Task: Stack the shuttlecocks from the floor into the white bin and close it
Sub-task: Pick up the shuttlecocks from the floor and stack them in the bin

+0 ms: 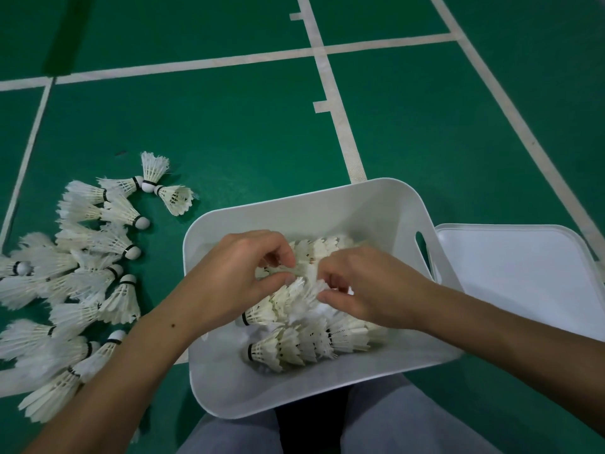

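A white bin [226, 385] stands open on the green floor in front of me. Inside it lie rows of nested white shuttlecocks [304, 342]. Both hands are over the bin's middle. My left hand [239, 273] pinches the feathers of a stacked row of shuttlecocks [294, 290], and my right hand [366, 286] pinches the same row from the right side. A loose pile of several shuttlecocks [82, 273] lies on the floor to the left of the bin. The bin's white lid [523, 283] lies flat on the floor at the right, partly under the bin's edge.
White court lines [340, 119] cross the green floor beyond the bin. My grey trouser legs [409, 427] show at the bottom, under the bin's near edge. A few separate shuttlecocks [173, 194] lie at the pile's far end.
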Demonstrator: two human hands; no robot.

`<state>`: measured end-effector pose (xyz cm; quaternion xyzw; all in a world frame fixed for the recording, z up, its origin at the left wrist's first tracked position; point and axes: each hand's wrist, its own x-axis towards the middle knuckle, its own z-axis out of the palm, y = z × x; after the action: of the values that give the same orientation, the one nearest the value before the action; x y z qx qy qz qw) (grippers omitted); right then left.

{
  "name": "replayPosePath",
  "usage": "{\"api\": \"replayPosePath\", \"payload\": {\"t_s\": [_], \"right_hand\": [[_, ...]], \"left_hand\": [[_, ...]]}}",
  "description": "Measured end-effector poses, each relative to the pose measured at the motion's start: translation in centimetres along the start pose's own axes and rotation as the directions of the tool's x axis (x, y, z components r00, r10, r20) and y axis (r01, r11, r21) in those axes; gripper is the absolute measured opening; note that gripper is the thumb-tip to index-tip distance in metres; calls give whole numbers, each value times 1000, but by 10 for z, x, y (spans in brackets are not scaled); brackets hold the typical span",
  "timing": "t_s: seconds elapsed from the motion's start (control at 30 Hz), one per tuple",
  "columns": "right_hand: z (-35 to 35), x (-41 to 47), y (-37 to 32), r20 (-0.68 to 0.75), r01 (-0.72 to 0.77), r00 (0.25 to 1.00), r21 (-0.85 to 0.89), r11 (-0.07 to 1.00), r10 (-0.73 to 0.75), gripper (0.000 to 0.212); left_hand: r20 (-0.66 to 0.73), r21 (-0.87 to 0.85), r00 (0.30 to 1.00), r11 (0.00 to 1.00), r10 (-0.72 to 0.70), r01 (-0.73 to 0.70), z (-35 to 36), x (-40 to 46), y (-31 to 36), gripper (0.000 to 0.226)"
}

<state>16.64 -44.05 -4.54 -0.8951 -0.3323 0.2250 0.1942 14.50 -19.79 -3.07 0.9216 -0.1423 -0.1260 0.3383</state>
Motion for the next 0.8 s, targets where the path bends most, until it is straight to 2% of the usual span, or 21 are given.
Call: {"api": "replayPosePath", "payload": {"t_s": [0.07, 0.13, 0.2, 0.3, 0.43, 0.53, 0.8], "right_hand": [[4, -4, 11, -74, -136, 988, 40, 990, 139, 30], [11, -5, 21, -117, -260, 957, 57, 964, 265, 32], [18, -1, 25, -102, -332, 935, 90, 939, 340, 35], [27, 8, 22, -22, -353, 933, 146, 924, 360, 48], [38, 15, 18, 42, -338, 941, 164, 927, 336, 51], [52, 14, 19, 75, -351, 936, 185, 918, 343, 37], [62, 30, 29, 142, -382, 924, 315, 869, 355, 11]], "left_hand": [[87, 114, 992, 990, -94, 84, 4, 3, -7, 14], [233, 267, 949, 952, -212, 147, 11, 7, -15, 18], [357, 390, 879, 906, -315, 165, 21, 11, -20, 25], [449, 485, 802, 861, -394, 151, 34, 16, -25, 30], [485, 495, 782, 860, -393, 125, 40, 18, -30, 43], [495, 459, 785, 879, -372, 127, 39, 18, -28, 52], [519, 476, 789, 878, -329, 53, 42, 16, -28, 44]]}}
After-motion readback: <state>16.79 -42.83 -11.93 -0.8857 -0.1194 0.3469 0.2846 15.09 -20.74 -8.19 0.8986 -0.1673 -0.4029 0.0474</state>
